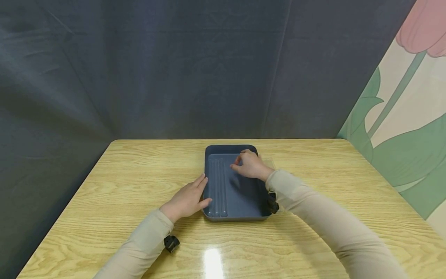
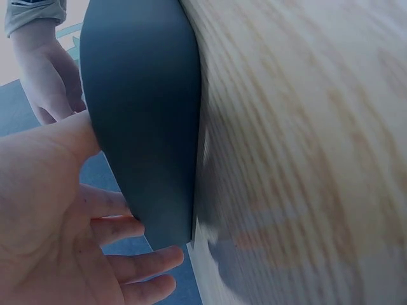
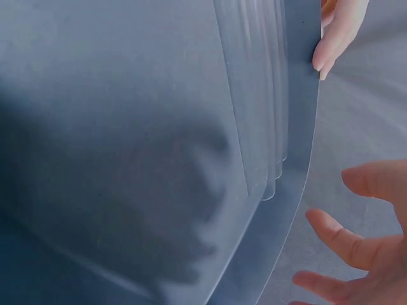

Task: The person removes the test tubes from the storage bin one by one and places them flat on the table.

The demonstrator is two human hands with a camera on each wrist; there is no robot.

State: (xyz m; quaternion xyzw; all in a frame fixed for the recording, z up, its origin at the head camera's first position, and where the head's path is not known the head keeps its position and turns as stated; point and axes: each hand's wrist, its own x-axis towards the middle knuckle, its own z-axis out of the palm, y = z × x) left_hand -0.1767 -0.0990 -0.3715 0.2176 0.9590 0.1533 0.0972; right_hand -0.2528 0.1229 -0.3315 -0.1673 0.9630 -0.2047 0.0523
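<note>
A dark blue-grey rectangular tray [image 1: 244,203] lies lengthwise on the table. Along its left side, inside, rest three long clear tubes [image 1: 217,186] with rounded ends, side by side. My left hand [image 1: 188,198] is at the tray's left edge, its straight fingers and thumb touching the rim [image 2: 137,197]. Over the far right part of the tray hovers my right hand [image 1: 249,163], fingers loosely bent. In the right wrist view its fingers [image 3: 356,248] are spread apart with nothing between them, and its shadow falls on the tray floor.
A clear, flat-looking item [image 1: 269,162] lies just right of the tray, partly hidden by the right wrist. The wood-grain table [image 1: 146,170] ends at a dark cloth backdrop [image 1: 195,77]. A wall with a painted flower [image 1: 418,155] stands at the right.
</note>
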